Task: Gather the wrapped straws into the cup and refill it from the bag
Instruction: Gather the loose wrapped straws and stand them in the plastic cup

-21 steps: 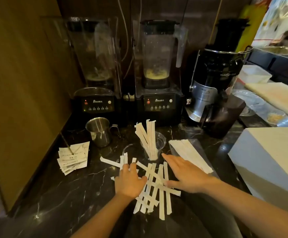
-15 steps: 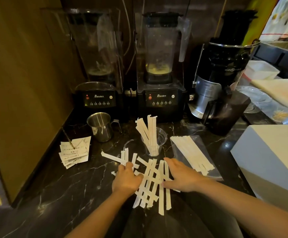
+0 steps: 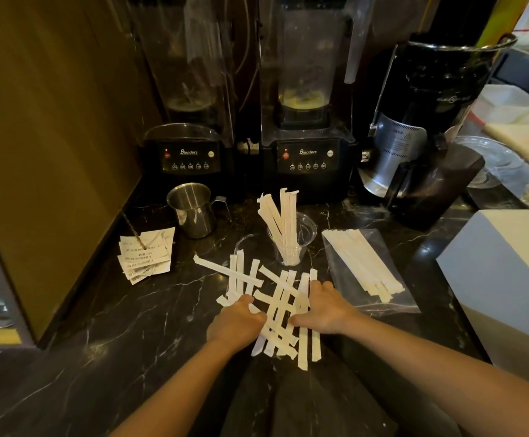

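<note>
- Paper-wrapped loose straws (image 3: 277, 305) lie criss-crossed in a flat heap on the dark marbled surface (image 3: 130, 326), just in front of the clear cup (image 3: 291, 244).
- They look very light, thin and slick, so they will likely slide and fan out rather than lift as one; squaring them into a parallel bundle and pinching near the middle seems the surest hold.
- Left hand (image 3: 236, 323) and right hand (image 3: 328, 307) rest on opposite sides of the heap, palms down, fingers curled, cupping it but clamped on nothing that I can see.
- Several wrapped straws already stand in the cup, leaning left.
- To its right, the clear bag (image 3: 367, 269) lies flat, holding more straws.
</note>
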Demonstrator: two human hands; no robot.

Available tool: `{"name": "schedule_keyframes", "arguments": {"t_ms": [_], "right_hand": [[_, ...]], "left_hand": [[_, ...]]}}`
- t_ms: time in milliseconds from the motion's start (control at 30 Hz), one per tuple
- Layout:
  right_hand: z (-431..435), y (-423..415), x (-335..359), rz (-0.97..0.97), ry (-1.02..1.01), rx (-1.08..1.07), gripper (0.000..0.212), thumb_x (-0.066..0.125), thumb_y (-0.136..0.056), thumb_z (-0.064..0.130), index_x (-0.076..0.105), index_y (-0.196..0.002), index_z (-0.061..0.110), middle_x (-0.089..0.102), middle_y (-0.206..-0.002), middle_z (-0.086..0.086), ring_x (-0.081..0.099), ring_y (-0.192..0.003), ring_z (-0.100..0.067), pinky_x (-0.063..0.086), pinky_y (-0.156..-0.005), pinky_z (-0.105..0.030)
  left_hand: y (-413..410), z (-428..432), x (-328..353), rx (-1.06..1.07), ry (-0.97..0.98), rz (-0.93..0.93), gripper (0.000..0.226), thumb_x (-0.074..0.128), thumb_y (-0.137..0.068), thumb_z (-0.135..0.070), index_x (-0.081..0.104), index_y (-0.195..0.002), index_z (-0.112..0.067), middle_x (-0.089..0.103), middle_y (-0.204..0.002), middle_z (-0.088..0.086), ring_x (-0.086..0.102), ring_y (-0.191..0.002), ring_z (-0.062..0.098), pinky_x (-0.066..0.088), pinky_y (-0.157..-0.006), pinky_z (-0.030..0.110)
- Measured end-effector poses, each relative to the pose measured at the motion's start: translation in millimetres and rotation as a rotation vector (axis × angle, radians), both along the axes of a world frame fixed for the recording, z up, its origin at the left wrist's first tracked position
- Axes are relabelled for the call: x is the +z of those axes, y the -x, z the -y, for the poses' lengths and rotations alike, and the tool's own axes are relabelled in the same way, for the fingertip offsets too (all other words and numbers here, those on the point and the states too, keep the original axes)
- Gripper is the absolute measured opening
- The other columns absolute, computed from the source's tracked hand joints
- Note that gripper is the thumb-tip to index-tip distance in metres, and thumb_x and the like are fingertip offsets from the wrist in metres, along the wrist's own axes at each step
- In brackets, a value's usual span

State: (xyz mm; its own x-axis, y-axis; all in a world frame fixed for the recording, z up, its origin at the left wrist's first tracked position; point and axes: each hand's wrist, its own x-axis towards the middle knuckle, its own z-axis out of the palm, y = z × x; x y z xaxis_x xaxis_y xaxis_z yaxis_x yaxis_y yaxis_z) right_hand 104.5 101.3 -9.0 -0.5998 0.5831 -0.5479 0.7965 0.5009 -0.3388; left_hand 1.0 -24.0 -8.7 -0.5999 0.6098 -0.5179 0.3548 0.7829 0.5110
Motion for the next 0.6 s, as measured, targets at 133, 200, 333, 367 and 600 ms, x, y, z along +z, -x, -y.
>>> {"name": "schedule_keyframes", "arguments": {"t_ms": [133, 200, 333, 367, 600], "right_hand": [[-2.4, 3.5, -1.2, -0.011, 0.033, -0.093, 0.087, 0.065, -0.077, 0.044, 0.021, -0.143, 0.008, 0.029, -0.148, -0.013, 0.031, -0.137, -0.028, 0.036, -0.107, -0.038], [-3.1, 4.4, -1.1, -0.032, 0.057, -0.144, 0.085, 0.066, -0.078, 0.041, 0.022, -0.142, 0.008, 0.029, -0.148, -0.013, 0.031, -0.137, -0.028, 0.037, -0.107, -0.037], [-3.2, 4.5, -0.8, -0.079, 0.114, -0.236, 0.084, 0.067, -0.08, 0.034, 0.02, -0.143, 0.007, 0.024, -0.152, -0.013, 0.029, -0.139, -0.028, 0.036, -0.107, -0.036], [-2.6, 4.7, -0.4, -0.085, 0.125, -0.257, 0.083, 0.067, -0.08, 0.033, 0.02, -0.143, 0.007, 0.024, -0.152, -0.012, 0.03, -0.139, -0.028, 0.036, -0.107, -0.036], [4.3, 7.4, -3.0, -0.098, 0.184, -0.304, 0.08, 0.072, -0.075, 0.033, 0.031, -0.137, 0.005, 0.037, -0.143, -0.013, 0.042, -0.129, -0.027, 0.043, -0.102, -0.036]], "left_hand": [[-2.0, -5.7, 0.2, 0.002, -0.022, -0.005, 0.047, 0.043, -0.092, -0.032, 0.037, -0.136, -0.018, 0.051, -0.137, 0.009, 0.048, -0.124, 0.029, 0.041, -0.102, 0.041], [-4.0, -8.4, 1.5, 0.002, -0.034, -0.009, 0.046, 0.043, -0.092, -0.031, 0.037, -0.135, -0.017, 0.053, -0.135, 0.011, 0.05, -0.123, 0.03, 0.041, -0.1, 0.04], [-8.6, -14.2, 4.8, 0.017, -0.103, 0.024, 0.042, 0.045, -0.092, -0.026, 0.038, -0.131, -0.012, 0.059, -0.124, 0.014, 0.055, -0.114, 0.03, 0.044, -0.095, 0.037], [-9.4, -15.8, 5.2, 0.025, -0.124, 0.041, 0.041, 0.046, -0.092, -0.024, 0.038, -0.13, -0.011, 0.06, -0.121, 0.015, 0.057, -0.112, 0.03, 0.044, -0.094, 0.037], [-8.4, -29.2, -1.7, 0.121, -0.158, 0.211, 0.043, 0.047, -0.091, -0.022, 0.034, -0.13, -0.01, 0.051, -0.103, 0.005, 0.058, -0.105, 0.027, 0.05, -0.087, 0.036]]}}
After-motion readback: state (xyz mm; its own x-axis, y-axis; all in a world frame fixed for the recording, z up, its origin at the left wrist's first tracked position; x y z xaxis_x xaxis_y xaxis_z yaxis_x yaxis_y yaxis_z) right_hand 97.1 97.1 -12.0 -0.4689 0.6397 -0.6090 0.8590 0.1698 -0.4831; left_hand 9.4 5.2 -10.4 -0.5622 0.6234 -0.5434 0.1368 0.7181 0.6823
